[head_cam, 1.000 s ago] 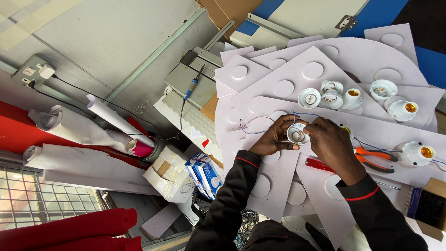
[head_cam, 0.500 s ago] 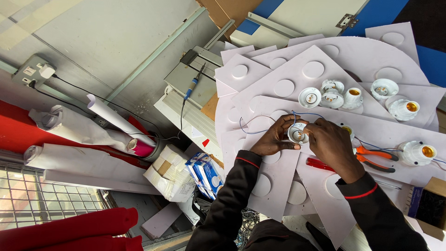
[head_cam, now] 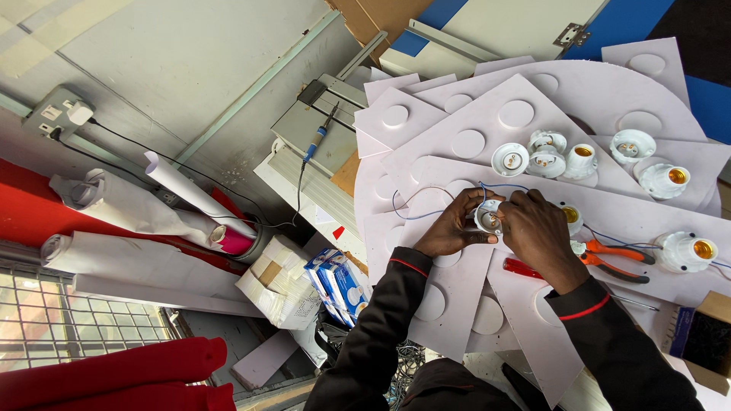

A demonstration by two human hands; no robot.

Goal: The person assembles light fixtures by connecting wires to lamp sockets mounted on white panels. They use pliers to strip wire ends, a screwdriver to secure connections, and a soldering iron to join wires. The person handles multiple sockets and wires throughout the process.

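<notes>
Fingers [head_cam: 474, 215] around socket [head_cam: 488, 217], pliers [head_cam: 613, 257] beside

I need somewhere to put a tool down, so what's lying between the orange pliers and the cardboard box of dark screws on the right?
In the head view, only bare white board between pliers and box.

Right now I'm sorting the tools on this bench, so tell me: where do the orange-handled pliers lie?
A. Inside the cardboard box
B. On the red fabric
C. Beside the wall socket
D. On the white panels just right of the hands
D: the orange-handled pliers lie on the white panels, just right of the right hand, which with the left hand holds a white lamp socket.
</notes>
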